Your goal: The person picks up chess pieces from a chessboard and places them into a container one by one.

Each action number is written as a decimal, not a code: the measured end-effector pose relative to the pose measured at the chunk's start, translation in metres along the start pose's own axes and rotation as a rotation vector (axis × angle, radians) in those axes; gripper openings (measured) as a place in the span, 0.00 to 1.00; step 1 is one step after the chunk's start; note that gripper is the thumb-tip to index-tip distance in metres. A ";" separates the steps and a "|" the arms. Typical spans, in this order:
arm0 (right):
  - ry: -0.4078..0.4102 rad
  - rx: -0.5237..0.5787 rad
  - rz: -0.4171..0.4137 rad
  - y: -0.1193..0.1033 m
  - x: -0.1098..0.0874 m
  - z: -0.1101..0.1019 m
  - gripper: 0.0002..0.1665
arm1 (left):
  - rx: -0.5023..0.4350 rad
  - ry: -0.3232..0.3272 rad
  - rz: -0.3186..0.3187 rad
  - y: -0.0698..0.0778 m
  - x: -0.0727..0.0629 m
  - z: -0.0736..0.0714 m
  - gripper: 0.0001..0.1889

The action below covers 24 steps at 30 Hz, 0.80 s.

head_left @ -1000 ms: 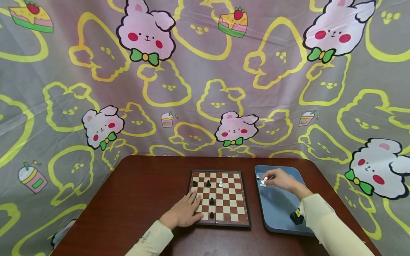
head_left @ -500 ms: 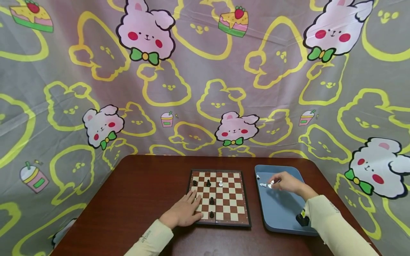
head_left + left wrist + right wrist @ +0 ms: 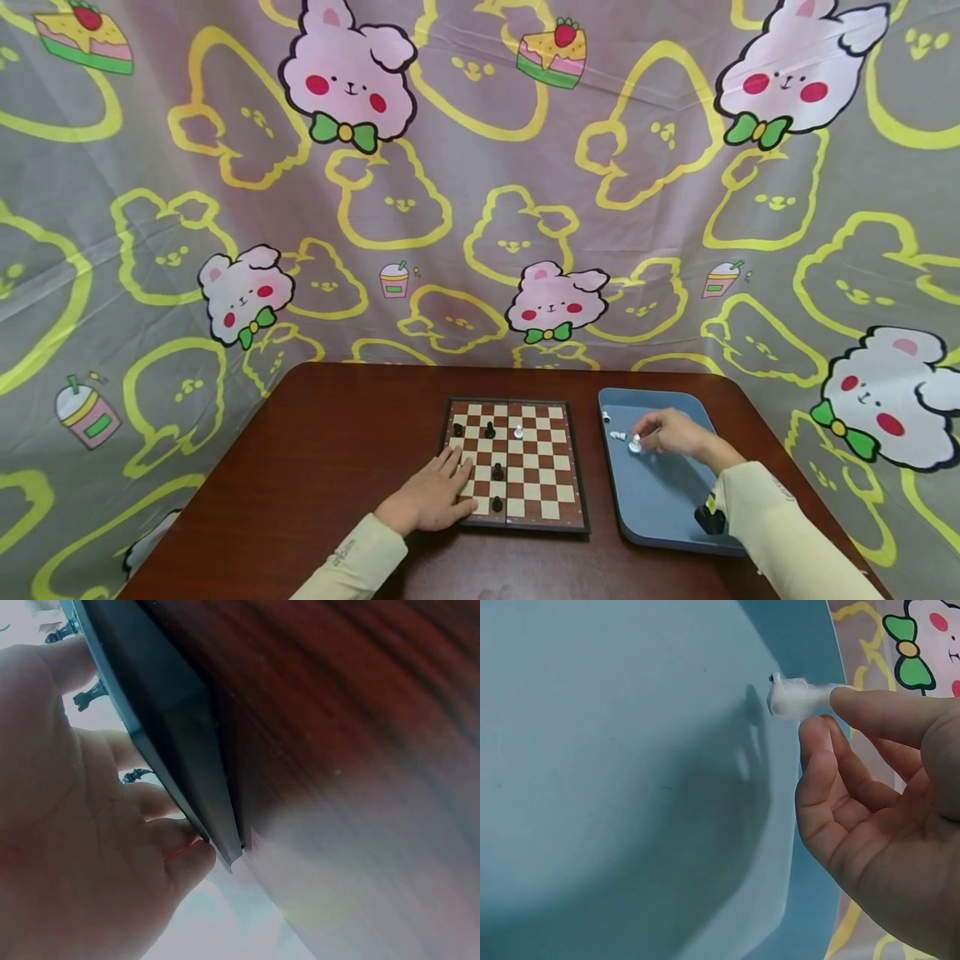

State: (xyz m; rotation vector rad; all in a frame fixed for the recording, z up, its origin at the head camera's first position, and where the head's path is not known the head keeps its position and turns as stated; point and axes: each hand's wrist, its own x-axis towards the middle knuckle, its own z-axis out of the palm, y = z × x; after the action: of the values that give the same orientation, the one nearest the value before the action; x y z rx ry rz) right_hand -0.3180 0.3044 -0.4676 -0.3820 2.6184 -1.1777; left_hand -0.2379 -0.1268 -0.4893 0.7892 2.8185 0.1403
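Observation:
My left hand (image 3: 427,496) lies flat on the left edge of a folding chessboard (image 3: 551,459), its fingers extended over the squares. Black chess pieces (image 3: 497,472) and a white chess piece (image 3: 518,432) stand on the board. Over the blue tray (image 3: 652,500), my right hand (image 3: 671,435) pinches a white chess piece (image 3: 635,445) by its top, between thumb and fingertips. The right wrist view shows this white chess piece (image 3: 799,700) with its base close to the tray floor. Another white piece (image 3: 617,435) lies on its side just left of it.
A further small white piece (image 3: 607,417) lies by the tray's left wall. Tray and board stand side by side on a dark brown table (image 3: 345,433), with a narrow gap between them. A patterned cloth (image 3: 480,208) hangs behind the table.
My right hand has moved slightly right and toward me with the white chess piece, apart from the piece lying in the tray; the held piece now stands upright. The left hand has not moved.

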 end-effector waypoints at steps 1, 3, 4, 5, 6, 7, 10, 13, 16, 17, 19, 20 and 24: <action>-0.001 0.003 -0.003 0.000 0.000 0.000 0.11 | 0.002 0.001 0.001 0.000 0.000 0.000 0.38; -0.004 0.011 -0.008 0.001 0.000 -0.001 0.12 | 0.003 0.003 0.001 0.000 0.000 0.000 0.38; -0.004 0.015 -0.009 0.001 0.000 -0.002 0.12 | 0.001 0.004 0.001 0.000 0.000 0.000 0.38; -0.004 0.017 -0.010 0.001 0.000 -0.002 0.12 | 0.002 0.005 0.001 0.000 0.000 0.000 0.38; -0.001 0.021 -0.004 0.000 0.000 -0.002 0.12 | 0.003 0.006 0.001 0.000 0.000 0.001 0.38; -0.002 0.020 -0.005 0.000 -0.001 -0.003 0.12 | 0.002 0.006 0.001 0.000 0.000 0.001 0.38; 0.002 0.015 0.008 -0.002 -0.002 -0.004 0.12 | -0.004 0.005 0.001 0.000 0.000 0.001 0.38; 0.003 0.017 0.010 -0.003 -0.002 -0.005 0.13 | -0.008 0.005 0.001 0.000 0.000 0.001 0.38; 0.007 0.015 0.007 -0.004 -0.002 -0.007 0.12 | -0.010 0.005 0.001 0.001 0.000 0.000 0.38; 0.006 0.014 0.005 -0.005 -0.002 -0.007 0.12 | -0.011 0.004 0.000 0.001 0.000 0.000 0.38; 0.001 0.004 0.001 -0.008 -0.002 -0.008 0.12 | -0.016 0.002 0.000 0.001 0.001 0.000 0.38; -0.001 -0.002 0.002 -0.010 -0.002 -0.008 0.13 | -0.017 0.000 -0.001 0.001 0.001 -0.001 0.38; -0.011 -0.022 0.002 -0.017 0.002 -0.008 0.13 | -0.019 -0.002 -0.004 0.001 0.002 -0.001 0.38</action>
State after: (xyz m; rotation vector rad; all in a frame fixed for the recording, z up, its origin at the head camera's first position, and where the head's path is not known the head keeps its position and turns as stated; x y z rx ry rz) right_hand -0.3201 0.2981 -0.4496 -0.3892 2.6242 -1.1437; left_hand -0.2395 -0.1245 -0.4889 0.7795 2.8127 0.1656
